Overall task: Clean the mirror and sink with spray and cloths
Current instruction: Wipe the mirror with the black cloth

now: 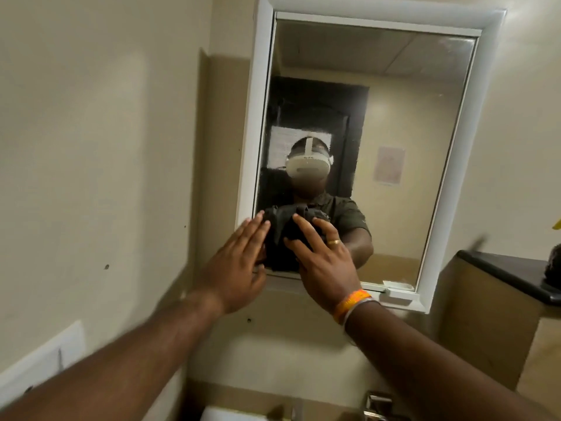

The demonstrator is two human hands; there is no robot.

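A white-framed mirror (394,123) hangs on the beige wall ahead of me. A dark cloth (280,238) lies bunched against the glass at its lower left corner. My left hand (239,268) presses the cloth's left side with straight fingers. My right hand (321,259), with a ring and an orange wristband, lies spread over the cloth's right side and pushes it onto the glass. A hazy smear shows on the mirror's left part. The sink's white rim (224,414) peeks in at the bottom edge. No spray bottle is in view.
A metal tap (376,404) sits at the bottom right of centre. A dark-topped ledge (501,275) juts out at the right with a dark object on it. A white panel (45,357) is mounted on the left wall.
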